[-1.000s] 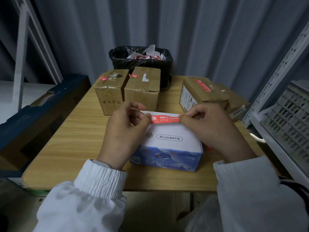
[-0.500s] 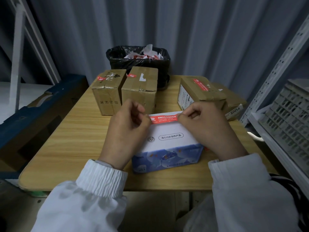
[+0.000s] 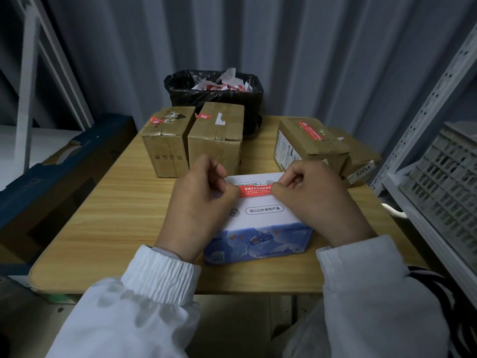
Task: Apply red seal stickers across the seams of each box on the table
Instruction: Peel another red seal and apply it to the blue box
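Note:
A white and blue box (image 3: 260, 220) sits at the front middle of the wooden table (image 3: 103, 228). A red seal sticker (image 3: 255, 191) is stretched across the box's top, over the seam. My left hand (image 3: 198, 202) pinches its left end and my right hand (image 3: 317, 200) pinches its right end. Two brown cardboard boxes (image 3: 167, 140) (image 3: 216, 135) stand behind, each with a small red sticker on top. At the right lies a flat brown box (image 3: 309, 143) with a red sticker, on another brown box (image 3: 361, 158).
A black-lined bin (image 3: 214, 91) with paper scraps stands at the table's far edge. A white metal shelf (image 3: 426, 140) holding a grey crate (image 3: 449, 177) is close on the right. A dark blue box (image 3: 51, 182) lies to the left of the table.
Both hands have carried the red sticker a little toward me and lower, from the box's far edge onto its top seam. The view shifted slightly.

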